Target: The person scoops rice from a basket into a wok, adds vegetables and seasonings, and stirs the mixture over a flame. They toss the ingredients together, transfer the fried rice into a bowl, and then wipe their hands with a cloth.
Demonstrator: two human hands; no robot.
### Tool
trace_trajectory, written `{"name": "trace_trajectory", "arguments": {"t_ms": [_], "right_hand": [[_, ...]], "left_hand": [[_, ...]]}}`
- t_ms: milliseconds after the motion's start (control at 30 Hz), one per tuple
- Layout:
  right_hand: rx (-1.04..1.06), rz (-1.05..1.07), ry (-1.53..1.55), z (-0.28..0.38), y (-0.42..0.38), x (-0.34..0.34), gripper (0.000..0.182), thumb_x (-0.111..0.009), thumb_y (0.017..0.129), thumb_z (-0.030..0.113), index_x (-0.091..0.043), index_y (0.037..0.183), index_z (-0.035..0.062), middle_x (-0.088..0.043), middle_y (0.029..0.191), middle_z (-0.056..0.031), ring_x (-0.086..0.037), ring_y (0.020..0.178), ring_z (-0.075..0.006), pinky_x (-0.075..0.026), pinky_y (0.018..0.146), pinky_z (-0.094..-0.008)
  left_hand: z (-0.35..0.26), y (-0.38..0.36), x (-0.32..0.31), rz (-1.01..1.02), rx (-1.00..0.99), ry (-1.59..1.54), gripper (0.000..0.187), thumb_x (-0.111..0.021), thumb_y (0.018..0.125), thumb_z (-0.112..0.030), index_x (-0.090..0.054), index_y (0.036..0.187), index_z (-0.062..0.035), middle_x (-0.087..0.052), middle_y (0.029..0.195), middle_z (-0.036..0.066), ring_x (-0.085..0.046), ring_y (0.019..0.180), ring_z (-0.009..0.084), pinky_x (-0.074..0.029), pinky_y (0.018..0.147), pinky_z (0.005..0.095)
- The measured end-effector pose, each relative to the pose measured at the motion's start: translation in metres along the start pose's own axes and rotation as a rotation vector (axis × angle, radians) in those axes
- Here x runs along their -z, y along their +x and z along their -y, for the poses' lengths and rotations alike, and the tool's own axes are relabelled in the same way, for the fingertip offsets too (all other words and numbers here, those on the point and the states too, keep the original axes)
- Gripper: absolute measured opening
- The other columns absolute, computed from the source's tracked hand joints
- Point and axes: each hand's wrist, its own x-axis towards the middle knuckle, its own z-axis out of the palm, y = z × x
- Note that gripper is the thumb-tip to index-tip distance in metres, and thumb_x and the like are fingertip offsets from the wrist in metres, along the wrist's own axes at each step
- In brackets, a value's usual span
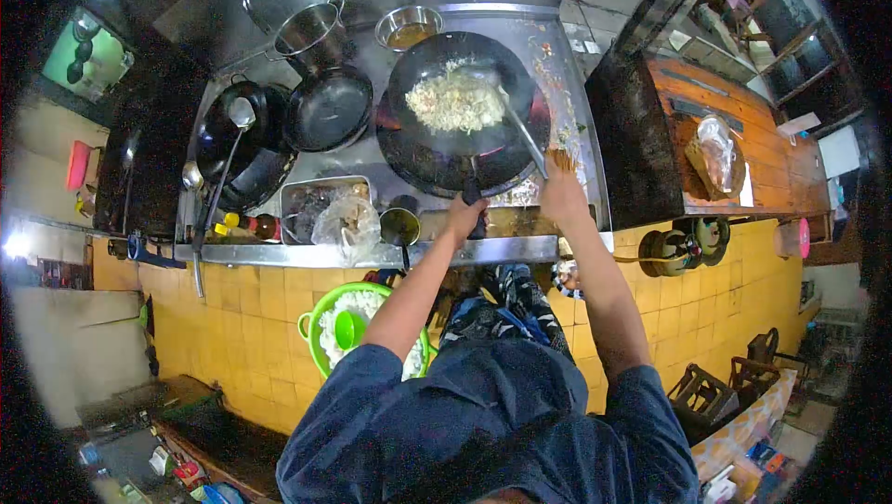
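Observation:
A large black wok [409, 72] stands on the metal stove, with pale fried rice [457, 102] heaped in its middle. My left hand [465, 216] is closed round the wok's dark handle at the near side. In my right hand [561, 190] is the handle of a metal spatula [523, 130], whose blade reaches into the rice from the right. The fingers of my right hand are wrapped round the handle's end.
Left of the wok are a black pan [330, 111], a tall pot [311, 32], a ladle [242, 114] and a tray with a plastic bag [347, 225]. A metal bowl [410, 30] stands behind. Below is a green basin [319, 346] of white rice; a wooden table [678, 86] is at right.

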Motion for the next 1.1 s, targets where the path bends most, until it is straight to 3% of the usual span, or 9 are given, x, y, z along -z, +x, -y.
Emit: {"name": "trace_trajectory", "arguments": {"t_ms": [133,233,300,333,433,500,667,967,1100], "right_hand": [[-0.238,-0.134,0.162,0.01,-0.011,-0.056,0.049,-0.046,0.082,0.011,-0.034,0.127,-0.0024,-0.06,0.081,-0.0265,-0.06,0.07,-0.0395,-0.048,0.061,-0.0467],[0.129,-0.484,0.336,0.012,-0.002,-0.106,0.029,-0.047,0.085,0.019,-0.048,0.108,0.0027,-0.058,0.068,-0.0247,-0.058,0.056,-0.0366,-0.046,0.051,-0.0454],[-0.301,0.386,1.502,0.025,0.001,-0.072,0.016,-0.05,0.085,0.02,-0.05,0.09,0.0048,-0.05,0.055,-0.0108,-0.046,0.038,-0.0203,-0.036,0.035,-0.0341],[-0.252,0.663,1.862,0.019,0.004,-0.065,0.015,-0.049,0.086,0.021,-0.044,0.078,0.0093,-0.038,0.051,-0.0002,-0.032,0.035,-0.009,-0.026,0.031,-0.0255],[-0.311,0.571,1.686,0.023,-0.018,-0.032,0.022,-0.052,0.088,0.03,-0.042,0.078,0.0133,-0.04,0.054,0.0012,-0.032,0.036,-0.0057,-0.026,0.031,-0.0219],[-0.297,0.612,1.831,0.014,-0.031,-0.03,0.023,-0.052,0.087,0.033,-0.043,0.08,0.0133,-0.044,0.059,0.0007,-0.035,0.038,-0.0055,-0.027,0.032,-0.0212],[-0.512,0.551,1.648,0.013,-0.039,-0.033,0.019,-0.046,0.089,0.03,-0.044,0.087,0.0112,-0.044,0.054,-0.0026,-0.038,0.039,-0.0117,-0.032,0.034,-0.0267],[-0.242,0.244,1.436,-0.033,-0.143,-0.019,0.03,-0.04,0.093,0.033,-0.046,0.103,0.0052,-0.043,0.055,-0.0006,-0.041,0.036,-0.0099,-0.035,0.033,-0.0247],[-0.304,-0.008,1.454,-0.06,-0.251,-0.019,0.061,-0.034,0.095,0.033,0.001,0.14,0.0133,-0.044,0.062,-0.0009,-0.038,0.038,-0.0083,-0.036,0.034,-0.0224]], "left_hand": [[0.008,0.005,-0.007,0.054,0.067,-0.03,0.026,-0.064,0.077,-0.011,-0.045,0.091,-0.0018,-0.056,0.065,0.007,-0.055,0.051,0.0151,-0.047,0.046,0.0295],[-0.004,-0.006,-0.011,0.005,-0.014,0.092,0.029,-0.065,0.077,-0.012,-0.045,0.095,-0.0011,-0.057,0.067,0.008,-0.056,0.051,0.0152,-0.047,0.047,0.0289],[0.01,0.006,-0.006,-0.047,-0.108,0.229,0.03,-0.065,0.077,-0.013,-0.045,0.096,-0.0007,-0.057,0.068,0.009,-0.056,0.051,0.016,-0.047,0.046,0.029],[0.054,0.035,0.005,-0.134,-0.192,0.313,0.03,-0.065,0.077,-0.014,-0.046,0.097,0.0001,-0.058,0.072,0.01,-0.057,0.056,0.0164,-0.047,0.048,0.029],[0.029,-0.015,0.005,0.002,0.04,0.177,0.036,-0.066,0.079,-0.024,-0.049,0.099,0.001,-0.057,0.081,0.01,-0.055,0.077,0.0146,-0.046,0.061,0.031],[0.027,-0.051,0.016,0.091,-0.013,0.245,0.036,-0.063,0.081,-0.03,-0.051,0.1,-0.0024,-0.057,0.08,0.004,-0.055,0.071,0.0129,-0.044,0.05,0.0286],[0.031,-0.113,0.026,0.181,0.368,0.03,0.024,-0.057,0.085,-0.029,-0.056,0.099,-0.0098,-0.061,0.085,0.003,-0.057,0.068,0.0117,-0.048,0.056,0.0262],[0.031,-0.129,-0.066,0.359,0.129,0.195,0.031,-0.046,0.09,-0.033,-0.061,0.092,-0.0056,-0.063,0.079,0.005,-0.057,0.065,0.0102,-0.046,0.058,0.0244],[0.046,-0.168,-0.147,0.511,0.077,0.141,0.034,-0.043,0.092,-0.037,-0.053,0.087,-0.0052,-0.056,0.072,0.002,-0.053,0.063,0.0096,-0.045,0.058,0.0238]]}}
